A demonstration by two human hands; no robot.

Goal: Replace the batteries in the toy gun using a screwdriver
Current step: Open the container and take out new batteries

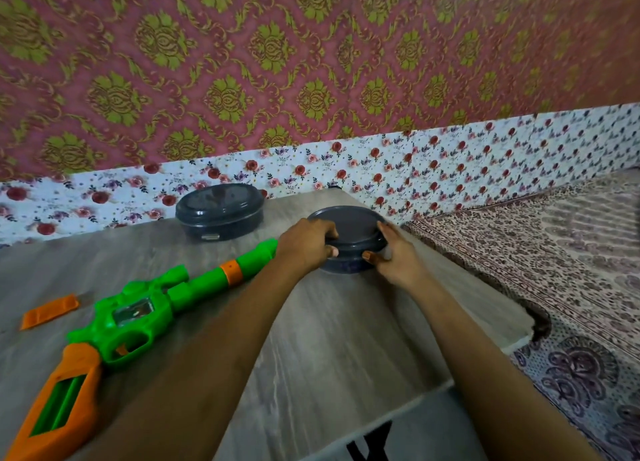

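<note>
Left hand (304, 244) & right hand (394, 253) both curled round the dark round tub (349, 230), far end of table (311, 339). Toy gun (138, 311) lies flat on it, left of the arms, untouched.

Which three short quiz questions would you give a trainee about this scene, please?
1. True or false: the left hand and the right hand both hold the round grey container.
2. Which lies left of the toy gun? A) orange cover B) screwdriver C) battery
3. How many dark lidded containers stand on the table?
Key: 1 true; 2 A; 3 two, the round one and the oval container.
</note>
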